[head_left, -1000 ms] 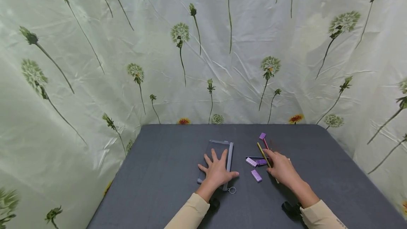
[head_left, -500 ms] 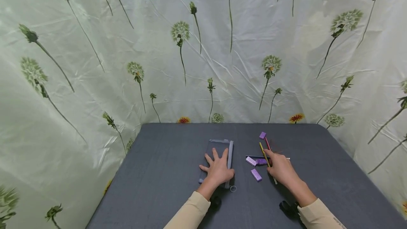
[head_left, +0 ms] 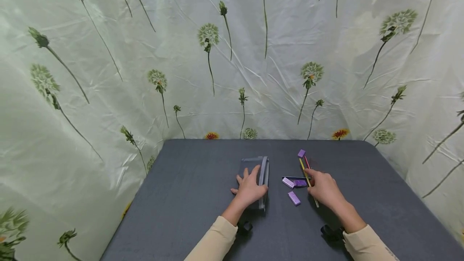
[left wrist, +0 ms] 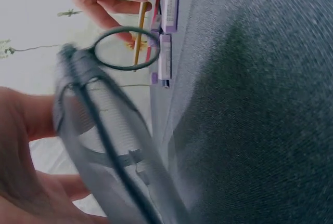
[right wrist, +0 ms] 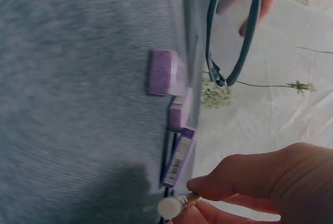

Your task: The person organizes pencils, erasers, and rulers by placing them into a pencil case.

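My left hand (head_left: 249, 190) holds a see-through grey zip pouch (head_left: 266, 168) by its edge. In the right wrist view the thumb lies at the rim of the pouch's zip opening (right wrist: 248, 31), which gapes. A ring pull (left wrist: 127, 69) stands out from one end in the left wrist view. My right hand (head_left: 324, 186) pinches a yellow pencil (head_left: 303, 167) between thumb and fingers. The pencil's white eraser end (right wrist: 170, 208) points toward the right wrist camera. Under and beside it lie a red pencil (head_left: 307, 161) and a dark pencil (head_left: 290, 177).
Several small purple blocks with printed wrappers, one of them a lilac block (head_left: 294, 198) nearest me, lie between the hands. Another purple block (head_left: 301, 153) sits farther back. The grey table (head_left: 195, 188) ends at a flower-printed curtain (head_left: 232, 59).
My left hand has gone from lying spread on the flat pouch to gripping its edge, and the zip side has lifted and opened. My right hand has kept the yellow pencil pinched, shifting slightly.
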The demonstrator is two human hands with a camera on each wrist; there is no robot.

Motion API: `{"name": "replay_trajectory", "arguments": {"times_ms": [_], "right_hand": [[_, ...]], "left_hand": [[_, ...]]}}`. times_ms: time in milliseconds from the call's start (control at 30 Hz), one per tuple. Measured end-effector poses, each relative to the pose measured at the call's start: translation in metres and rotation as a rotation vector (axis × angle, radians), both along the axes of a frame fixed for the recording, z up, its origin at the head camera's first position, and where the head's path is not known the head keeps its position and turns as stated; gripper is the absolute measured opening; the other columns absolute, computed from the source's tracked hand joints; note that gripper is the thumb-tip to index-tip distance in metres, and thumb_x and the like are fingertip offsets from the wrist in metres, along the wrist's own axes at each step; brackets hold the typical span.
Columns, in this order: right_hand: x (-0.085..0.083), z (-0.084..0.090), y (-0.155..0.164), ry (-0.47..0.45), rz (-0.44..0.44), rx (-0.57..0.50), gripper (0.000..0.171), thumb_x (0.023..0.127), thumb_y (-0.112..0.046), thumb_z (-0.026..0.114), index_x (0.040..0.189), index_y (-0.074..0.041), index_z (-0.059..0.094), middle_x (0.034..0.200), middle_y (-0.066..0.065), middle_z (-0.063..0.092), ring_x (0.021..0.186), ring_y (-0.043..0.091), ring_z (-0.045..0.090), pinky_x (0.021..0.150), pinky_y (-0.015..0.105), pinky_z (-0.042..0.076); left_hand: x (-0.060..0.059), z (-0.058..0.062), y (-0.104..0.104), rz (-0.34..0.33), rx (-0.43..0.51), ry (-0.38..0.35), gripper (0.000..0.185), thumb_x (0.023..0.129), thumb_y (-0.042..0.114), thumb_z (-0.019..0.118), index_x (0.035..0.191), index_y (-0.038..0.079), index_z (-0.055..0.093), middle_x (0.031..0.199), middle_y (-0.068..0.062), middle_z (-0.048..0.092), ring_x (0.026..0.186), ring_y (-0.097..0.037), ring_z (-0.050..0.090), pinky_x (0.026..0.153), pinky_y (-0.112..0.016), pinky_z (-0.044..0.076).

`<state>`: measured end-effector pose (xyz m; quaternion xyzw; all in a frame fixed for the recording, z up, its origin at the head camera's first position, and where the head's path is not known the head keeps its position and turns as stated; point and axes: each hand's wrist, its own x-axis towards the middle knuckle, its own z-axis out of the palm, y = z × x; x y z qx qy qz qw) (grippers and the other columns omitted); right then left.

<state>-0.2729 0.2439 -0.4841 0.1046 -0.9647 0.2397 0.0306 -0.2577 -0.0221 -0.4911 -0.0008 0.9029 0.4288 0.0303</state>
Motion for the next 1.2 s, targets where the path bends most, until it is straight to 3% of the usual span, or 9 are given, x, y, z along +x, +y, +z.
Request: {"name": "replay_trajectory", "arguments": {"times_ms": [167, 300, 433, 567, 867, 1200], "right_hand": [[0.000, 0.007, 0.000, -0.015, 0.024, -0.061, 0.057, 0.076, 0.003, 0.071, 0.132, 0.003, 0.061, 0.078, 0.003, 0.060, 0.062, 0.018, 0.051, 0.049, 0.031, 0.042], [-0.001, 0.012, -0.002, -0.025, 0.033, -0.119, 0.054, 0.077, 0.002, 0.069, 0.131, 0.001, 0.063, 0.081, 0.003, 0.063, 0.063, 0.016, 0.053, 0.049, 0.031, 0.043], [-0.002, 0.017, -0.007, -0.073, 0.028, -0.193, 0.053, 0.080, 0.001, 0.067, 0.133, -0.002, 0.063, 0.083, 0.003, 0.065, 0.061, 0.016, 0.056, 0.048, 0.032, 0.046], [-0.004, 0.022, -0.011, -0.107, 0.031, -0.265, 0.053, 0.081, 0.002, 0.066, 0.134, -0.003, 0.062, 0.085, 0.004, 0.066, 0.060, 0.016, 0.062, 0.050, 0.032, 0.051], [-0.005, 0.038, -0.023, -0.157, 0.067, -0.381, 0.051, 0.085, -0.001, 0.067, 0.135, -0.009, 0.063, 0.091, 0.006, 0.066, 0.069, 0.018, 0.067, 0.063, 0.040, 0.059], [-0.006, 0.058, -0.038, -0.227, 0.115, -0.549, 0.049, 0.091, -0.007, 0.069, 0.139, -0.012, 0.060, 0.101, 0.014, 0.065, 0.084, 0.030, 0.070, 0.076, 0.047, 0.060]], "left_hand": [[-0.004, 0.004, -0.002, 0.057, 0.100, -0.007, 0.073, 0.085, 0.016, 0.062, 0.154, 0.027, 0.043, 0.162, -0.021, 0.025, 0.145, -0.057, 0.009, 0.091, -0.091, 0.003], [-0.006, 0.008, -0.003, 0.101, 0.179, 0.006, 0.071, 0.084, 0.016, 0.057, 0.153, 0.027, 0.044, 0.159, -0.017, 0.032, 0.144, -0.051, 0.021, 0.092, -0.090, 0.011], [-0.008, 0.012, -0.005, 0.113, 0.255, 0.032, 0.071, 0.084, 0.017, 0.054, 0.154, 0.023, 0.043, 0.155, -0.014, 0.038, 0.140, -0.044, 0.032, 0.099, -0.076, 0.028], [-0.010, 0.014, -0.006, 0.086, 0.360, 0.031, 0.070, 0.087, 0.015, 0.051, 0.156, 0.017, 0.039, 0.156, -0.016, 0.037, 0.141, -0.040, 0.034, 0.102, -0.060, 0.036], [-0.004, 0.020, -0.007, 0.033, 0.573, -0.040, 0.069, 0.093, 0.018, 0.046, 0.160, 0.019, 0.028, 0.163, -0.015, 0.025, 0.145, -0.039, 0.030, 0.108, -0.064, 0.030], [-0.003, 0.020, 0.000, 0.025, 0.659, -0.042, 0.073, 0.092, 0.016, 0.046, 0.161, 0.019, 0.023, 0.166, -0.012, 0.020, 0.149, -0.034, 0.023, 0.116, -0.060, 0.023]]}}
